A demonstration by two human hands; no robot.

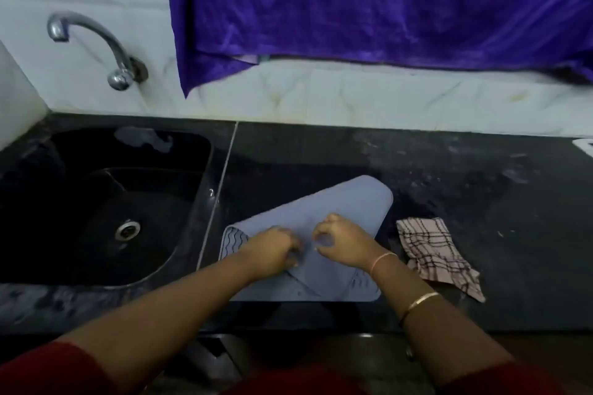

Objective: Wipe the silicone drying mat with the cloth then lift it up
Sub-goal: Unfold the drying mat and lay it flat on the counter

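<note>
left grip (pixel 276 250), right grip (pixel 340 244) curled, pinching folded blue-grey ribbed silicone mat (pixel 346 202); crumpled checked cloth (pixel 433 253) beside.

A dark stone surface (pixel 433 176) runs below a white tiled wall (pixel 321 99); a black sink (pixel 64 202) is set into its left part, with a round metal drain (pixel 127 229) in the basin. A curved chrome tap (pixel 93 42) juts from the wall above the sink; purple fabric (pixel 369 3) hangs to its right.
</note>
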